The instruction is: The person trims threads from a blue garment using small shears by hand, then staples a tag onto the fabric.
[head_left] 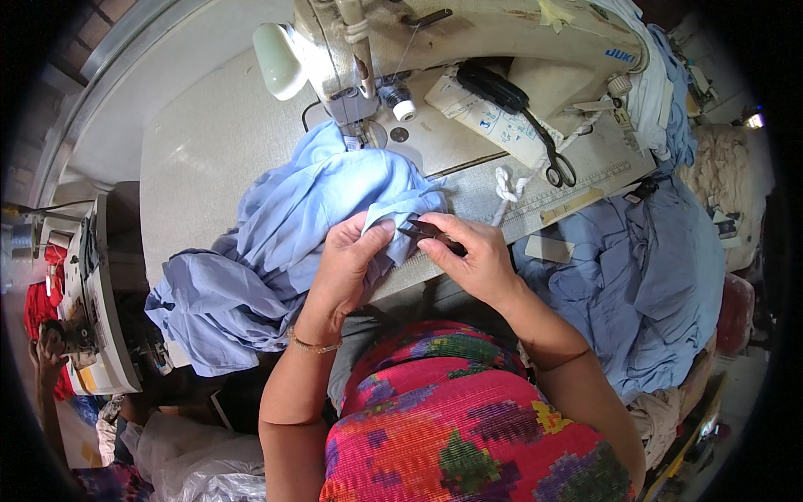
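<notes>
My left hand [351, 259] pinches an edge of a light blue garment [284, 243] that spreads over the sewing table and hangs off its left front. My right hand [473, 251] holds a small dark thread snipper [427, 232], its tips pointing left at the cloth right beside my left fingers. The garment's far end lies under the needle area of a cream sewing machine [435, 33].
Black-handled scissors [527, 117] lie on a printed card on the machine bed, near a knotted white cord [504, 186]. A pile of blue fabric [652, 268] sits at the right. Another sewing machine [92, 293] stands at the left, with a person's hand [46, 347] near it.
</notes>
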Demonstrator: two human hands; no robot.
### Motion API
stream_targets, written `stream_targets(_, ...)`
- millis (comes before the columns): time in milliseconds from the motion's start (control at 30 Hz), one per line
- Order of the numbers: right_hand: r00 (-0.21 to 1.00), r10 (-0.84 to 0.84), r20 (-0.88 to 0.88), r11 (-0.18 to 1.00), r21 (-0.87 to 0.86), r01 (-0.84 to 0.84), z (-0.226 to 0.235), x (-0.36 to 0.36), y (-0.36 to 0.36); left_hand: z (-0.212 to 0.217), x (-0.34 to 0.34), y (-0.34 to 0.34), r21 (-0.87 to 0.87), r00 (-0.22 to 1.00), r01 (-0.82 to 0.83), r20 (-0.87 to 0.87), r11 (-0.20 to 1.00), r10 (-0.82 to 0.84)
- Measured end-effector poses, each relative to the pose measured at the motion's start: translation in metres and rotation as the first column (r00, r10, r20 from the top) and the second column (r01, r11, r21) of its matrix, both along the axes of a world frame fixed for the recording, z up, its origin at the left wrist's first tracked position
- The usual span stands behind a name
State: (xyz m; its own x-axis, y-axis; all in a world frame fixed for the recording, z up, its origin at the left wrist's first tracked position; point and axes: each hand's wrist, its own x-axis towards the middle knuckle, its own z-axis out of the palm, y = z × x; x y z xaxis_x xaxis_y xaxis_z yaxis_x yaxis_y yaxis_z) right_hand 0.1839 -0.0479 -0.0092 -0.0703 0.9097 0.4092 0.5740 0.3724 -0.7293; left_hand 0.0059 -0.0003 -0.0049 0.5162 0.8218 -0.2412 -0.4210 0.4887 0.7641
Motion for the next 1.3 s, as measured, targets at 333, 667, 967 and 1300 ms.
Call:
stream_targets(333,0.675,0.02,-0.738,0.921,-0.249,-0.3,0.007,0.014,0.004,-0.003,0.001,-0.002,0.014,0.999,-0.036,0.005,0.999,0.036)
stream_targets(667,0.741,-0.286,0.608,0.958,0.17,0.23,0.001,0.042,0.046,-0.009,-0.006,-0.001,0.046,0.998,-0.049,-0.044,0.998,0.051)
stream_targets(967,0.971,0.228,-0.069,0.974,0.033,-0.226,0.022,0.006,0.023,0.001,0.0,-0.011,0.193,0.962,-0.087,-0.239,0.977,0.133)
stream_targets(1300,0.965,0.207,-0.162,0.972,-0.082,-0.222,0.018,-0.01,0.019,-0.003,0.0,-0.013,0.52,0.869,-0.051,-0.398,0.852,0.295)
